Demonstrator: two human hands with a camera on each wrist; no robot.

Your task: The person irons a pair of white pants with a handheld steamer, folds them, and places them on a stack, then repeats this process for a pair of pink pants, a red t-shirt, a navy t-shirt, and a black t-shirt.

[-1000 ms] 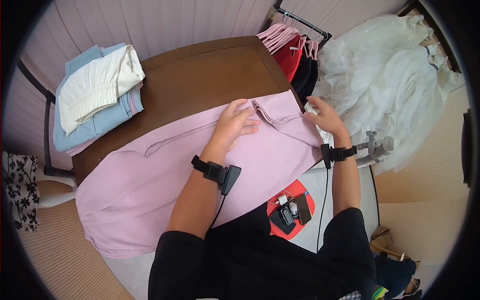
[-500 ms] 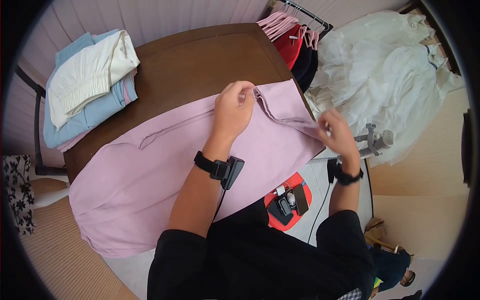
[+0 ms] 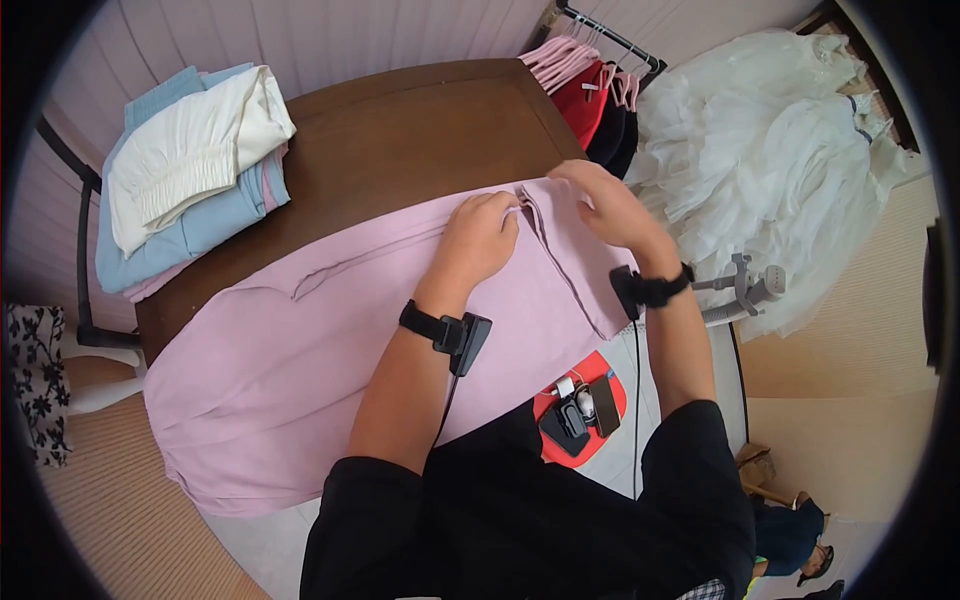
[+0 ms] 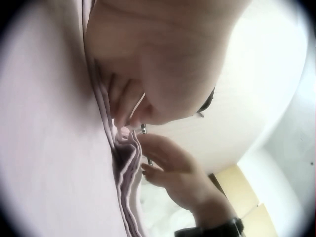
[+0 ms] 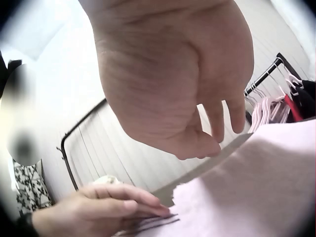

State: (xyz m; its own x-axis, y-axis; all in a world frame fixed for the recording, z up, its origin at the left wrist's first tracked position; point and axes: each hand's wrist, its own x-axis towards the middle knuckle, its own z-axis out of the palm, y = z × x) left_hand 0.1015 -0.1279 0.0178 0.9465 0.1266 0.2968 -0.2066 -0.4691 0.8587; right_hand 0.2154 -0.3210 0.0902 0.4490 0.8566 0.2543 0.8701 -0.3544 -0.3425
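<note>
A long pink garment (image 3: pixel 330 330) lies spread over the brown table, its right end turned back into a layered flap (image 3: pixel 575 250). At the inner edge of that flap, near the far side, my left hand (image 3: pixel 478 240) pinches the cloth with its fingertips. The layered edge (image 4: pixel 129 192) shows close below those fingers in the left wrist view. Over the flap's far corner is my right hand (image 3: pixel 612 205), its fingers loosely bent and holding nothing. In the right wrist view, the right hand's fingertips (image 5: pixel 212 148) hang just above the pink cloth.
At the table's left end a stack of folded clothes has white elastic-waist trousers (image 3: pixel 190 160) on top. Behind the right corner stands a rack with pink hangers (image 3: pixel 560 65); white gowns (image 3: pixel 760 180) hang at right. A red stool (image 3: pixel 610 420) holding small devices stands below the near edge.
My right hand has moved from the table's right edge to above the flap's far corner. The flap now lies flatter with a straighter edge. My left hand has gone from spread fingers to pinching.
</note>
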